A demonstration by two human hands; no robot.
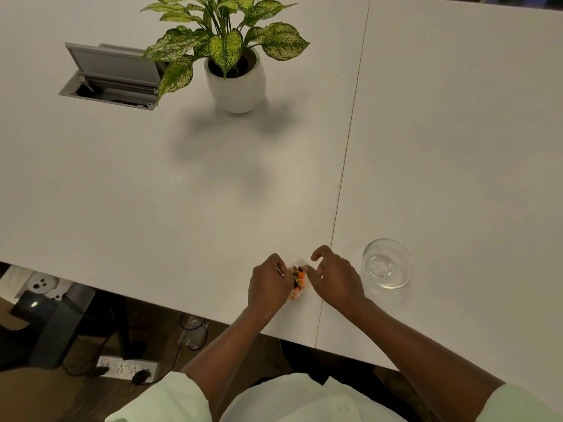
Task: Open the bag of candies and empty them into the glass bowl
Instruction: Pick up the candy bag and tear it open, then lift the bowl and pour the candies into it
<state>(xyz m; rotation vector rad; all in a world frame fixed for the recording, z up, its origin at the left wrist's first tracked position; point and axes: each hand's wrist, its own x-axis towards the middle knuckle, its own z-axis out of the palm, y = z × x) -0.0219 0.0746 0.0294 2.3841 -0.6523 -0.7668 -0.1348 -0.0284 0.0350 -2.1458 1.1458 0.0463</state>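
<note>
A small clear bag of candies (298, 279), orange, black and yellow inside, lies on the white table (213, 193) near its front edge. My left hand (269, 284) pinches the bag's left side. My right hand (333, 277) grips its right side, with the index finger curled up and free. The bag's top edge shows between the two hands. An empty glass bowl (387, 263) stands upright just to the right of my right hand, apart from it.
A potted plant in a white pot (236, 79) stands at the back. An open cable hatch (111, 76) sits at the back left. A seam (344, 178) runs through the tabletop. Under the table are a power strip (128, 367) and cables.
</note>
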